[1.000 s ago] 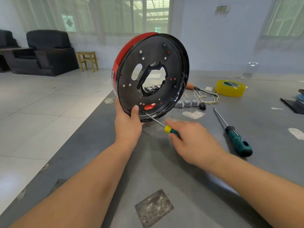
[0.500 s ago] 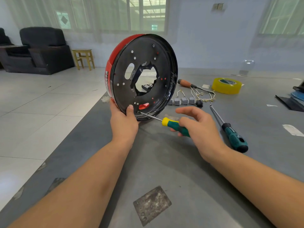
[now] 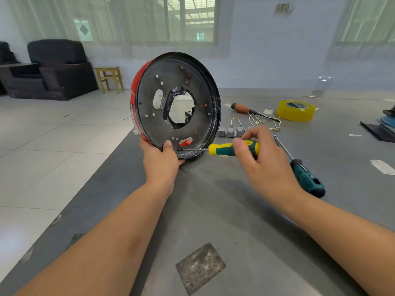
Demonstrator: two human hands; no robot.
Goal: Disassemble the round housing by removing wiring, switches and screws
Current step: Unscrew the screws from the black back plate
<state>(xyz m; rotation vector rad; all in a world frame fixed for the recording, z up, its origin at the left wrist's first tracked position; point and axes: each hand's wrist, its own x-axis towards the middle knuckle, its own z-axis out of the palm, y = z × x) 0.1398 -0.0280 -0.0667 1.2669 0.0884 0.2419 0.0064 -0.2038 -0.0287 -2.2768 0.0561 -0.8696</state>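
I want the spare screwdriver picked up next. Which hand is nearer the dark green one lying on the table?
Right. The right hand holds the yellow screwdriver just left of the dark green screwdriver. The left hand grips the housing, farther left.

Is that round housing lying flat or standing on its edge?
On edge: the housing stands upright on the table, its lower rim gripped by the left hand.
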